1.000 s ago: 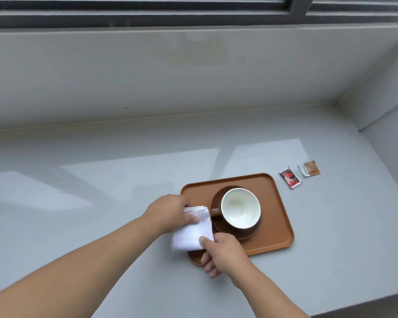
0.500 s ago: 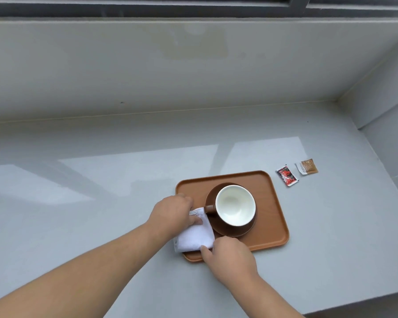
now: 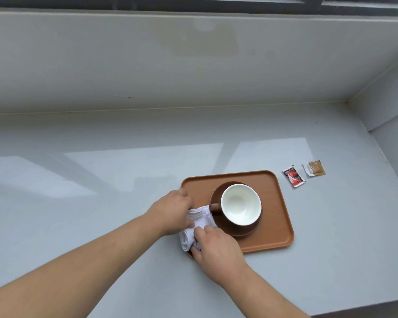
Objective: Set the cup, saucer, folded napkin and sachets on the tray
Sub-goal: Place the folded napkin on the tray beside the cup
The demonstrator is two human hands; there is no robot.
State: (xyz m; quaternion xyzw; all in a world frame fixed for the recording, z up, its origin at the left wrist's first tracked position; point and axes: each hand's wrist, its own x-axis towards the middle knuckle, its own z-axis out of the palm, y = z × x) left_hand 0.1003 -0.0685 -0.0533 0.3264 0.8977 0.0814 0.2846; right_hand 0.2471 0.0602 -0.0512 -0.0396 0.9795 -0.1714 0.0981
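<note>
With your left grip [image 3: 174,211] and right grip [image 3: 216,251] both pinching the white folded cloth napkin [image 3: 199,222] at the brown rectangular tray's [image 3: 276,203] left edge, settle it flat, release, then probably fetch the two paper sachets [image 3: 293,176] off the grey table [image 3: 101,203].

No legible text anywhere; brown sachet [image 3: 315,168]: dark lettering along white band at left end, too small to read; red sachet [image 3: 293,179]: white and black marks on red ground, no word or brand readable; no numbers or signs legible on anything else
</note>
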